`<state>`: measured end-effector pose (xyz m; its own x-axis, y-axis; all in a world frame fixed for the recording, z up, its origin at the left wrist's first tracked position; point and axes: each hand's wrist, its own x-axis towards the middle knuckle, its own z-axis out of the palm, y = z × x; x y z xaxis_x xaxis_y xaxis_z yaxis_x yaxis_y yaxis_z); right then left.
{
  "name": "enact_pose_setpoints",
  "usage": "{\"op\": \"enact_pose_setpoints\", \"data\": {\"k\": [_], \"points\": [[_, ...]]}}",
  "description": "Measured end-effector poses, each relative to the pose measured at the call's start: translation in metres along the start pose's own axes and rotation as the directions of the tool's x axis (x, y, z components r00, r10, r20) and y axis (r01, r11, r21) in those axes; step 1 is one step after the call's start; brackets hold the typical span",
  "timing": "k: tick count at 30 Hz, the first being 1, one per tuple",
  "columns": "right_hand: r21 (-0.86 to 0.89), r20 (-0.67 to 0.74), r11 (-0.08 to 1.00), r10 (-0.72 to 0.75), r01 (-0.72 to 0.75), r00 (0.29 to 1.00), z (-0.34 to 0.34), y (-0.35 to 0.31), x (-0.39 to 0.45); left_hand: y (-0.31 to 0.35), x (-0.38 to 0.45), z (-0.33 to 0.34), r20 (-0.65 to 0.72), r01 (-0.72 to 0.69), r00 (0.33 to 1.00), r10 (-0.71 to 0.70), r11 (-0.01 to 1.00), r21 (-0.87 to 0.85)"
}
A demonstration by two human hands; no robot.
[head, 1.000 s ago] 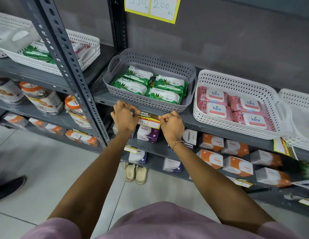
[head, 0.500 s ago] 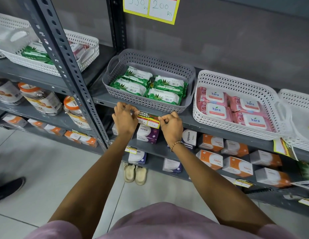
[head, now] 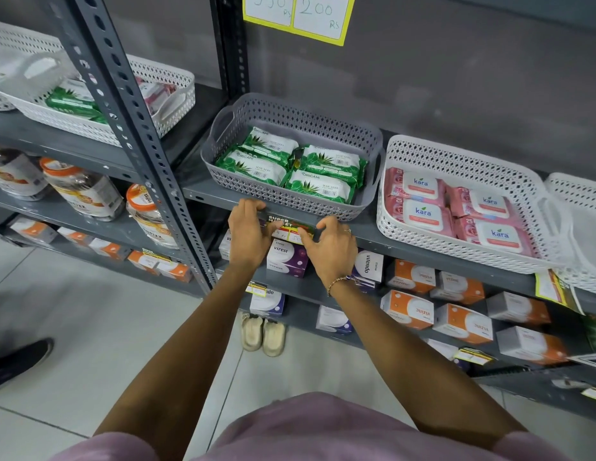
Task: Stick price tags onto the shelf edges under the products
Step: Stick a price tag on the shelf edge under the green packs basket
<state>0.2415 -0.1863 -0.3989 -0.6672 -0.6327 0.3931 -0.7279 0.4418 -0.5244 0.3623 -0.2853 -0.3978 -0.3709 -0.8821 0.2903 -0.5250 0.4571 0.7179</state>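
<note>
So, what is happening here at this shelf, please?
A person is fixing a price tag onto the front edge of the shelf, just under the grey basket of green Origami wipes. The left hand presses the tag's left end and the right hand its right end. Whether it is fully stuck cannot be told.

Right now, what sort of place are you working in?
Most likely a small shop or supermarket aisle: metal shelving carries baskets of packaged wipes, boxed goods sit below, and both hands press a price tag onto the shelf edge.
</note>
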Motion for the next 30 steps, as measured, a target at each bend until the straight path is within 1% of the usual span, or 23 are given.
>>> {"op": "enact_pose_setpoints", "data": {"k": [3, 6, 11, 14, 16, 19, 21, 24, 27, 30], "points": [[-0.034, -0.039, 0.997, 0.075, -0.076, 0.996, 0.007, -0.010, -0.001, 0.004, 0.007, 0.000, 0.022, 0.016, 1.000, -0.017, 1.000, 0.015], [-0.061, -0.044, 0.990, 0.125, -0.127, 0.991, 0.011, -0.012, 0.001, 0.005, 0.009, 0.002, 0.061, -0.031, 0.998, 0.025, 0.995, 0.099], [-0.094, -0.045, 0.989, 0.114, -0.118, 0.993, 0.014, -0.013, 0.003, 0.001, 0.010, 0.005, 0.035, -0.074, 0.997, 0.069, 0.985, 0.159], [-0.085, -0.039, 0.991, 0.102, -0.105, 0.994, 0.013, -0.012, 0.004, 0.001, 0.013, 0.005, 0.029, -0.048, 0.999, 0.045, 0.991, 0.125], [-0.083, -0.022, 0.993, 0.077, -0.078, 0.997, 0.012, -0.010, 0.005, 0.000, 0.015, 0.003, 0.052, -0.041, 0.998, 0.036, 0.994, 0.098], [-0.012, 0.003, 0.999, 0.038, -0.038, 0.999, 0.006, -0.001, 0.004, 0.002, 0.021, 0.001, 0.118, 0.021, 0.993, -0.027, 0.999, 0.047], [0.045, 0.018, 0.999, 0.027, -0.028, 0.999, 0.002, 0.003, 0.004, 0.002, 0.023, -0.001, 0.130, 0.054, 0.990, -0.058, 0.998, 0.029], [0.094, 0.040, 0.995, 0.041, -0.044, 0.998, -0.002, 0.000, 0.004, 0.000, 0.024, -0.008, 0.124, 0.051, 0.991, -0.053, 0.998, 0.021], [0.147, 0.066, 0.986, 0.070, -0.079, 0.995, -0.007, -0.003, 0.004, -0.002, 0.024, -0.012, 0.160, 0.056, 0.986, -0.051, 0.998, -0.027], [0.191, 0.091, 0.979, 0.057, -0.073, 0.994, -0.011, -0.006, 0.004, 0.001, 0.020, -0.013, 0.168, 0.077, 0.983, -0.070, 0.996, -0.037]]}}
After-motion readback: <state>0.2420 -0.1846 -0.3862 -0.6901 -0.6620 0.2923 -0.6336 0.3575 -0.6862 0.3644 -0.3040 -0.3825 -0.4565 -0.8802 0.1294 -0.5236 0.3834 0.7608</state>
